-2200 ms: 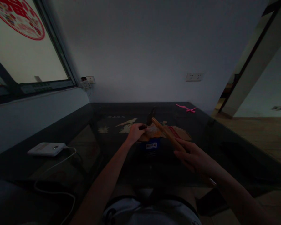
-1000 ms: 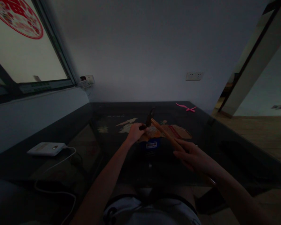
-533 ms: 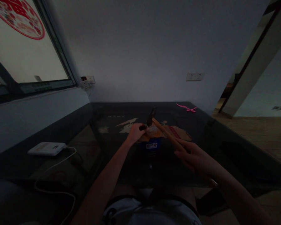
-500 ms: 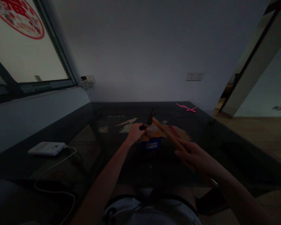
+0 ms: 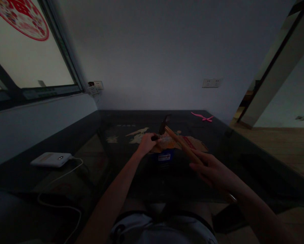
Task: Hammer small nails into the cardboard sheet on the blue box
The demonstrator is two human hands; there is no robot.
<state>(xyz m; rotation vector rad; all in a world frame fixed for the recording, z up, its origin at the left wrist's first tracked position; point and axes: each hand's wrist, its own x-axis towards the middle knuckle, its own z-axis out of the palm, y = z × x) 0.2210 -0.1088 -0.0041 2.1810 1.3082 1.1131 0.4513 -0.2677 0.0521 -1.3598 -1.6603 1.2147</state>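
My right hand (image 5: 211, 167) is wrapped round the wooden handle of a claw hammer (image 5: 181, 144). The hammer's dark head (image 5: 164, 124) is up and to the left, close to the fingertips of my left hand. My left hand (image 5: 147, 143) is closed in a pinch at the left end of a crumpled brown piece of packaging (image 5: 168, 142); whatever is between its fingers is too small and dark to name. Under the near edge of this packaging lies a dark blue item (image 5: 165, 157) with a pale label.
A white power bank (image 5: 51, 159) with a white cable lies at the left of the dark glossy table (image 5: 142, 186). A pink ribbon-like strip (image 5: 202, 117) lies at the far right. A wall with sockets (image 5: 211, 83) stands behind, a window at the left.
The hammer head has shifted very slightly, and the view has moved a little. Both hands keep their places and their hold.
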